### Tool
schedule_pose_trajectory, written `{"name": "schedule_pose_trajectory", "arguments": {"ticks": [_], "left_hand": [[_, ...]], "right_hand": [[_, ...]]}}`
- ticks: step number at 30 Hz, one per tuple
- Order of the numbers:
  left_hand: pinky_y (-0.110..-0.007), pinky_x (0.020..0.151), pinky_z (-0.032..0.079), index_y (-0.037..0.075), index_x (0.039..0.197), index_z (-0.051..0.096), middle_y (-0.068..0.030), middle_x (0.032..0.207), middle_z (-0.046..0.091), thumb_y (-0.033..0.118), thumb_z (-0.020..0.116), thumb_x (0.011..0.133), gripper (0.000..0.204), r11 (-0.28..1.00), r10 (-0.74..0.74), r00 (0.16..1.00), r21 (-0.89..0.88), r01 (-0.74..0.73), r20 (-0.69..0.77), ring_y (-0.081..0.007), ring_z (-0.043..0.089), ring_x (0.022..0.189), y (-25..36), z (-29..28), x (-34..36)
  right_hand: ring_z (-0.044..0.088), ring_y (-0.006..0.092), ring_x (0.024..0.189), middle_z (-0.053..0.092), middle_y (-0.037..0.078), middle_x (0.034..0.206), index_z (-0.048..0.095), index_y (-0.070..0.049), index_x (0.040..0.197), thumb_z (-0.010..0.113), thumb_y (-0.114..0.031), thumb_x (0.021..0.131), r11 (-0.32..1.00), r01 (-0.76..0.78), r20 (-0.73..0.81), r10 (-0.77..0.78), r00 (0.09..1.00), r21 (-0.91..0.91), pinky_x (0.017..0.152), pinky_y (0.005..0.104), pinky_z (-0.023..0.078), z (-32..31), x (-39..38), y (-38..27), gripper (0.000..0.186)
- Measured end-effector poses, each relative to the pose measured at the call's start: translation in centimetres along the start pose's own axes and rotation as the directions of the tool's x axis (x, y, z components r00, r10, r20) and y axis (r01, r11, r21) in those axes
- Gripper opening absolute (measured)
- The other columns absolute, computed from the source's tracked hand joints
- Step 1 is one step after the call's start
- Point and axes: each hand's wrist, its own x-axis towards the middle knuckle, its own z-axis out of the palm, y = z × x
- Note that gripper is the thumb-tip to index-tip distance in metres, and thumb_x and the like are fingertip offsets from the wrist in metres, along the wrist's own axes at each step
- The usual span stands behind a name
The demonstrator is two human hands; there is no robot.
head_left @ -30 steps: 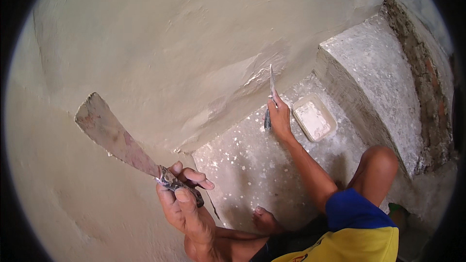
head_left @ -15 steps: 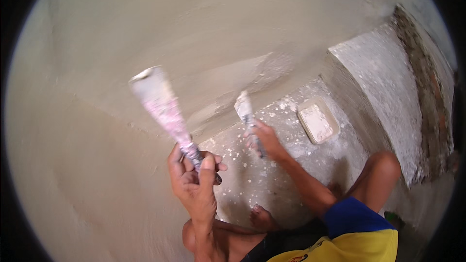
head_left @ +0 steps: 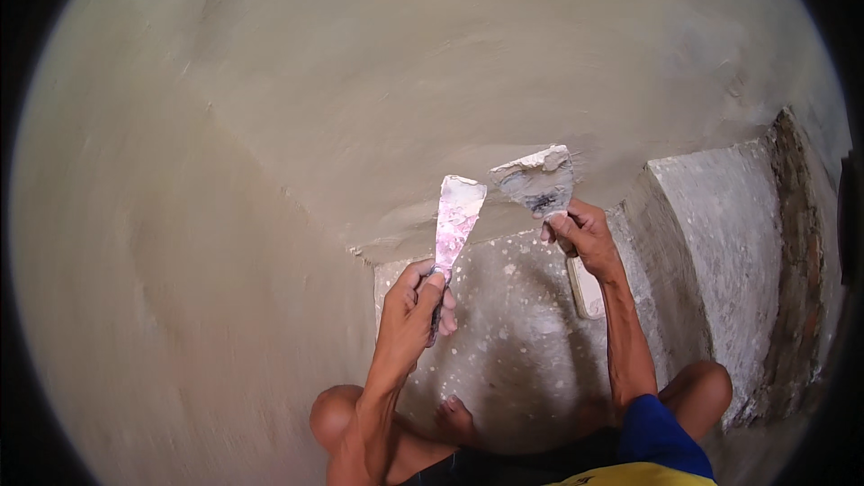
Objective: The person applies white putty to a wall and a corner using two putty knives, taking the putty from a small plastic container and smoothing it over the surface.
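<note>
My left hand [head_left: 418, 310] grips a narrow putty knife [head_left: 459, 216] upright, its blade smeared with white and pink. My right hand [head_left: 585, 236] grips a wider putty knife [head_left: 538, 178], which carries pale putty along its far edge. The two blades are apart, side by side over the lower part of the plastered wall [head_left: 360, 81]. A pale plastic tub [head_left: 589, 292] of white material sits on the floor, partly hidden behind my right forearm.
A speckled concrete floor [head_left: 486, 324] lies under me, with my legs and bare foot [head_left: 454, 418] at the bottom. To the right rises a concrete step [head_left: 715, 243] with a rough broken brown edge [head_left: 792, 252]. Smooth plastered wall extends to the left.
My left hand's putty knife has moved right and stands more upright. My right hand has moved right and turned its blade broad side up. The whole view has shifted.
</note>
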Motion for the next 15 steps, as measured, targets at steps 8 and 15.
{"name": "schedule_pose_trajectory", "arguments": {"ticks": [8,15], "left_hand": [[-0.023,0.045,0.040,-0.004,0.125,0.055,-0.0042,0.077,0.061,0.020,0.053,0.102,0.033,0.995,-0.096,0.992,0.038,0.093,0.080,-0.0098,0.055,0.054,0.0,1.4,-0.4],[-0.023,0.049,0.038,-0.005,0.126,0.056,-0.0035,0.076,0.056,0.018,0.053,0.102,0.032,0.990,0.066,0.994,0.121,-0.077,0.091,-0.0077,0.048,0.053,-0.9,1.4,-0.8]], "right_hand": [[0.058,0.0163,0.086,0.062,0.006,0.097,0.067,-0.003,0.117,0.066,-0.005,0.089,0.798,0.455,0.099,-0.456,0.885,-0.396,0.075,0.0283,0.047,-0.1,0.7,-1.0,0.028],[0.062,0.0216,0.087,0.063,0.008,0.101,0.066,-0.010,0.125,0.065,0.011,0.082,0.630,0.390,0.055,-0.483,0.874,-0.671,0.074,0.0306,0.049,0.7,0.6,0.8,0.048]]}}
